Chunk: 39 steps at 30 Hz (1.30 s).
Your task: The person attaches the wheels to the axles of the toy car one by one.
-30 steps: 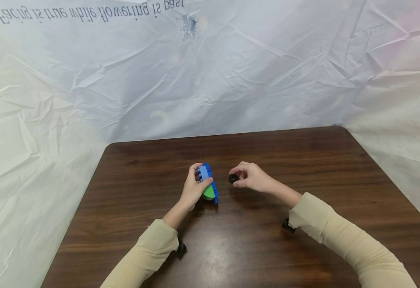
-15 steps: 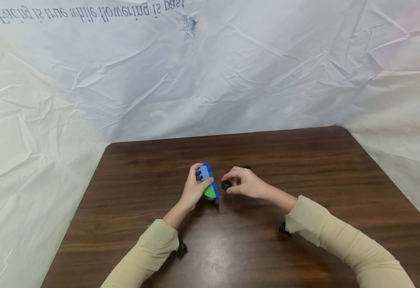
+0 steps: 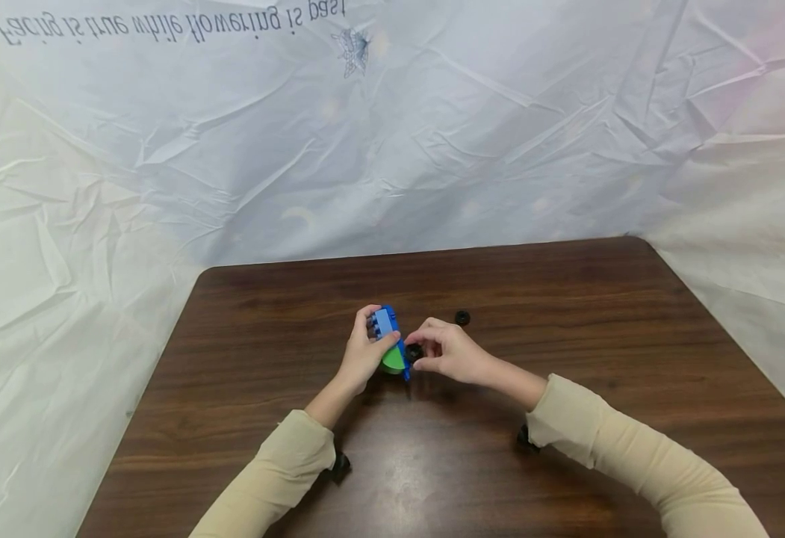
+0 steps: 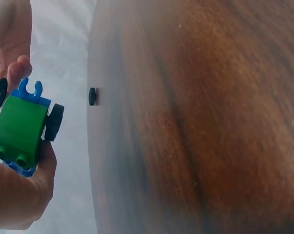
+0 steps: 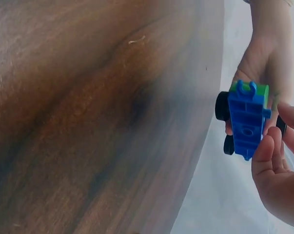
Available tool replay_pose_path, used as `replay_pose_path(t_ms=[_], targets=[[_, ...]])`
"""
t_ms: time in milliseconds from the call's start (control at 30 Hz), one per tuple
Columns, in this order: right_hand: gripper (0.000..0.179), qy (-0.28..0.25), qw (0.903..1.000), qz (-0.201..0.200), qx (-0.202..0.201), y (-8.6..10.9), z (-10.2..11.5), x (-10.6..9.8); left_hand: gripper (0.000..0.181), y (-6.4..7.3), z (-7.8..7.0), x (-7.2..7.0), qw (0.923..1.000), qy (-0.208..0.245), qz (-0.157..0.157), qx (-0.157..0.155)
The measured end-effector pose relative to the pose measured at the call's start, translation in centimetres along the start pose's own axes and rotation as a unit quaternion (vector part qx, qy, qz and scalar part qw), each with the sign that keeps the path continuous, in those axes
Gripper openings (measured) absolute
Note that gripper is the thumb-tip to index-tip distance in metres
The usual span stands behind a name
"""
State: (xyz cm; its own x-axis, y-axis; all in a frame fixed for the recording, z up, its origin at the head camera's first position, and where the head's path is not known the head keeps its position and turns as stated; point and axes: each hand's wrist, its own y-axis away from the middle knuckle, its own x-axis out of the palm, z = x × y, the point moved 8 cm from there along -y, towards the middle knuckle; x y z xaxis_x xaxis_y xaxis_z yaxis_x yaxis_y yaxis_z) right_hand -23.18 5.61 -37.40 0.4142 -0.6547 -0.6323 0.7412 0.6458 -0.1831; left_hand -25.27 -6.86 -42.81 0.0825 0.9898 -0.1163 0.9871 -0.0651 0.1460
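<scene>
My left hand [image 3: 360, 355] grips a toy block car with a blue base [image 5: 247, 122], a light blue block [image 3: 382, 321] and a green curved block [image 4: 21, 122]. The car is tipped on its side, its underside facing my right hand. Two black wheels, a front one [image 5: 222, 106] and another [image 5: 228, 145], sit along one side of the base in the right wrist view. Between thumb and fingers, my right hand [image 3: 455, 353] pinches a loose black wheel [image 3: 414, 351], held right at the base's other side, beside a blue axle stub [image 5: 267, 113].
Another black wheel [image 3: 462, 317] lies on the brown wooden table [image 3: 284, 314] just beyond my right hand. A white printed sheet [image 3: 392, 149] hangs behind the table and at both sides. Dark wrist devices show under both sleeves.
My right hand has moved left and slightly nearer, bringing the pinched wheel up to the car. The wheel on the table has come into view behind it. My left hand has stayed nearly still.
</scene>
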Motion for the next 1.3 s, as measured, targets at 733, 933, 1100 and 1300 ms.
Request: replay_pose_path(t_ms=[733, 933, 1100, 1300], targets=[[0.029, 0.088, 0.9929, -0.055, -0.058, 0.2, 0.5, 1.0, 0.055, -0.3, 0.3, -0.1, 0.9999, 0.009, -0.004, 0.010], [0.028, 0.086, 0.9927, -0.062, -0.059, 0.2, 0.5, 1.0, 0.053, -0.2, 0.1, -0.1, 0.9998, 0.012, -0.007, 0.012], [0.028, 0.091, 0.9917, -0.067, -0.061, 0.2, 0.5, 1.0, 0.051, -0.2, -0.1, -0.2, 0.9996, 0.016, -0.013, 0.021], [0.026, 0.098, 0.9902, -0.074, -0.067, 0.0, 0.4, 1.1, 0.050, -0.2, -0.3, -0.4, 0.9988, 0.019, -0.030, 0.033]])
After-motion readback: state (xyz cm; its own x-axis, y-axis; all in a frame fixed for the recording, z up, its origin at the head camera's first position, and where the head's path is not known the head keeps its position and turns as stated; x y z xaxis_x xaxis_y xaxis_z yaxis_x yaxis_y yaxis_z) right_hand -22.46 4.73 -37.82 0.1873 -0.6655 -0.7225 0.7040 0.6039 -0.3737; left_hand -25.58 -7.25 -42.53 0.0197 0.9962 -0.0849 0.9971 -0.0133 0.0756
